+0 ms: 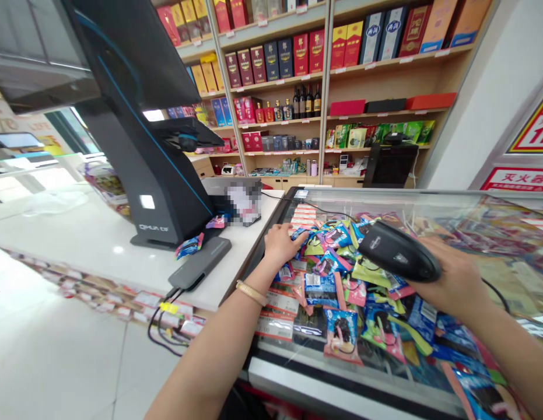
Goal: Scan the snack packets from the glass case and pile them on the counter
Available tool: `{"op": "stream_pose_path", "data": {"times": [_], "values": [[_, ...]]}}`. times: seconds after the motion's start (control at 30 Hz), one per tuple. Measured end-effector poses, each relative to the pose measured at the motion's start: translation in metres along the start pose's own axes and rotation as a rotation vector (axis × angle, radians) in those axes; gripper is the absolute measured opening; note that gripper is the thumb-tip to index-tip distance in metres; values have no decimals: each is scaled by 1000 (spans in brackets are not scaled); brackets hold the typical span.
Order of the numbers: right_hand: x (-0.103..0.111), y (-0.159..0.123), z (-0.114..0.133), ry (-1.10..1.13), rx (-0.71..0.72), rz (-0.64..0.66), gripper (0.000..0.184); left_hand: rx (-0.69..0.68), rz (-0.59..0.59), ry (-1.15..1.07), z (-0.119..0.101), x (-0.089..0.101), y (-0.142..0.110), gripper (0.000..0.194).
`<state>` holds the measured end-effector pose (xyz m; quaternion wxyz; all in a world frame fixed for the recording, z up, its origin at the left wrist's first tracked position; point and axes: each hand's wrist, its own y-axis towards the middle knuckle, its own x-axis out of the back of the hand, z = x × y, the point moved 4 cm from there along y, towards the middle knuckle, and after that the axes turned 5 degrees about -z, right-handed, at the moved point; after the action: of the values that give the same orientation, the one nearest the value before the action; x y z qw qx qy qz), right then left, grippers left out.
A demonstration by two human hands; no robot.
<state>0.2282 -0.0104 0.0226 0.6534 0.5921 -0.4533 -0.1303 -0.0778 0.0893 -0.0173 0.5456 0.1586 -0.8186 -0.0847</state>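
Note:
My right hand [457, 277] is wrapped round the handle of a black barcode scanner [398, 254], whose head points left over a heap of small snack packets [323, 289]. The packets are blue, pink and green and lie on a glass display counter [293, 356]. At the left side of the heap, my left hand [283, 244] has a blue snack packet [300, 234] between thumb and fingers. That packet is partly hidden. The scanner hides some of the heap and much of my right hand's fingers.
To the left, a black point-of-sale terminal [153, 157] stands on a white counter [100, 233]. A grey box-like device with cables [201, 262] and a loose snack packet [189, 246] lie beside it. Shelves of boxes and bottles [275, 58] line the back.

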Motion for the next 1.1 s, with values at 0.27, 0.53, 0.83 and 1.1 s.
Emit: {"op": "stream_pose_path", "data": {"times": [0.27,0.53,0.83,1.1], "values": [[-7,-14,-21,-91,-12,-32,20,184,-104,258,48,60,22,58],[-11,-24,-29,-125,-43,-35,26,244,104,426,170,137,14,64],[-15,-23,-26,-120,5,-46,27,166,141,450,203,142,-1,64],[-15,-24,-28,-144,-23,-69,27,139,-140,416,183,148,-1,46]]}}
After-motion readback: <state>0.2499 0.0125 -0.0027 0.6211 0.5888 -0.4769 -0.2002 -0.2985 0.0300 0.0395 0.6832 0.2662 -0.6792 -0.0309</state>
